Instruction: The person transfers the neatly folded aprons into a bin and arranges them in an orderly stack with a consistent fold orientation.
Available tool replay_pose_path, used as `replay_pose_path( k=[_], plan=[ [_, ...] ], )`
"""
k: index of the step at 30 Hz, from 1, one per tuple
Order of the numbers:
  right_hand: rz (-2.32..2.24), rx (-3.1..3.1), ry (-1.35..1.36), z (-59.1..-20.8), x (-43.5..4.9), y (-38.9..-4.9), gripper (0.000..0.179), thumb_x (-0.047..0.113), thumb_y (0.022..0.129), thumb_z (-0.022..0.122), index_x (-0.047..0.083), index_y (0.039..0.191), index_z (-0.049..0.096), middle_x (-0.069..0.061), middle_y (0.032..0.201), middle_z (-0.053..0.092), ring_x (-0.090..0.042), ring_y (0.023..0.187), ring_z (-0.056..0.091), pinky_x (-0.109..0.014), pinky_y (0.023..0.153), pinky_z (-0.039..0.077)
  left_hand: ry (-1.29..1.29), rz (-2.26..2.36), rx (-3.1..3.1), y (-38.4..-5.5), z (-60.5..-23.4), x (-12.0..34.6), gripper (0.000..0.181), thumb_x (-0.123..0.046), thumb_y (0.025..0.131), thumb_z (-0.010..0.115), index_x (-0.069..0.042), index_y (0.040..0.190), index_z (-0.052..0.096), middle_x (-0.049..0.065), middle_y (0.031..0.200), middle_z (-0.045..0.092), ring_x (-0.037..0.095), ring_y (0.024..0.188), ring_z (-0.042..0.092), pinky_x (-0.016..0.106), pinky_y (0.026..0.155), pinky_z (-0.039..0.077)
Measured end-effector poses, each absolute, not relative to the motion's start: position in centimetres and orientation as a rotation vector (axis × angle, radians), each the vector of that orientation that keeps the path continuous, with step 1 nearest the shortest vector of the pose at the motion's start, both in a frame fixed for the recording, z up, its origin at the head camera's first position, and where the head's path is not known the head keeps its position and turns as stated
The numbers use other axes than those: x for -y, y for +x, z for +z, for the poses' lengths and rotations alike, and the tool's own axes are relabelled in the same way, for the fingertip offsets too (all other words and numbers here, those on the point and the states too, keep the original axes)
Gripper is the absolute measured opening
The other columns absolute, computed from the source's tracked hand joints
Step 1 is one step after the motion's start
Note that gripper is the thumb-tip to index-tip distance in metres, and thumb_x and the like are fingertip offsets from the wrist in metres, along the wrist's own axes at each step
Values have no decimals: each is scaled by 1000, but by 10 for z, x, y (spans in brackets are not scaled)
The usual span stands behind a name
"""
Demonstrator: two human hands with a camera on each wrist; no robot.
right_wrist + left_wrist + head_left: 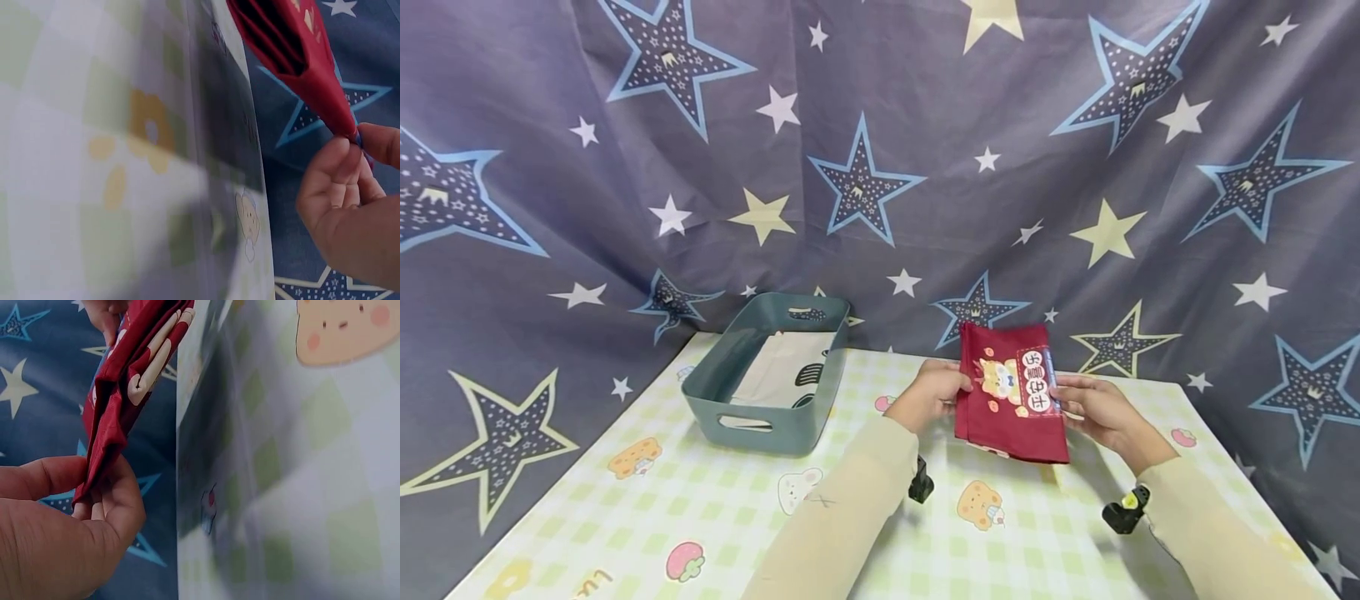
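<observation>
A folded dark red cloth (1011,433) with a cartoon animal and white round characters printed on its front is held up over the table. My left hand (931,393) pinches its left edge, thumb in front. On the opposite side my right hand (1097,410) grips the right edge between thumb and fingers. Several layers of the cloth (111,419) show edge-on in the left wrist view, with a cream-patterned fold inside. From the right wrist, the folded cloth (322,94) narrows down to the pinching fingertips.
A grey-green plastic basket (752,425) with handle slots stands at the back left of the table. Inside lies a folded cream cloth (782,371) with black print. The table (715,508) has a checked cover with cartoon prints; a star-patterned curtain (880,267) hangs behind.
</observation>
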State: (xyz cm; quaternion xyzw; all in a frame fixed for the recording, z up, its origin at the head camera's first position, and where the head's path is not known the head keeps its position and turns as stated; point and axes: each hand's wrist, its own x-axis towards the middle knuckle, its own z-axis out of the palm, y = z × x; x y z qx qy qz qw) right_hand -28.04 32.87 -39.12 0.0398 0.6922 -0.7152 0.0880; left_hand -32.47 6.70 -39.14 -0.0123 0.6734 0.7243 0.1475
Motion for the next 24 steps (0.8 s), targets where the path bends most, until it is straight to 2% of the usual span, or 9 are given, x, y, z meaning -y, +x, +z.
replay_pose_path(
  k=[3, 10, 15, 24],
  plan=[
    [-2133, -2071, 118, -390, -321, -282, 58, 8, 99, 66, -5, 148, 38, 3, 98, 69, -11, 89, 66, -30, 80, 56, -40, 2084, -1962, -327, -388, -59, 33, 12, 83, 60, 3, 112, 71, 14, 96, 71, 25, 84, 71, 42, 74, 61],
    [-2212, -2035, 108, -384, -303, -284, 44, 8, 100, 66, 0, 138, 47, 2, 98, 69, -12, 89, 66, -31, 78, 56, -58, 2069, -2041, -331, -381, -38, 38, 9, 87, 63, 3, 125, 64, 16, 104, 69, 25, 89, 69, 38, 70, 60],
    [-2244, -2024, 78, -379, -288, -285, 44, 6, 100, 65, -2, 139, 46, 2, 99, 68, -13, 91, 65, -31, 79, 55, -48, 2042, -2088, -332, -374, -23, 39, 6, 88, 64, 1, 127, 63, 14, 106, 67, 23, 87, 66, 34, 65, 56],
    [-2277, -2006, 28, -370, -264, -283, 40, 6, 101, 63, -2, 137, 47, -1, 103, 66, -14, 92, 65, -30, 79, 56, 22, 2040, -2103, -324, -355, 8, 38, 7, 90, 63, 4, 127, 60, 17, 113, 64, 25, 94, 67, 38, 75, 58]
  ],
)
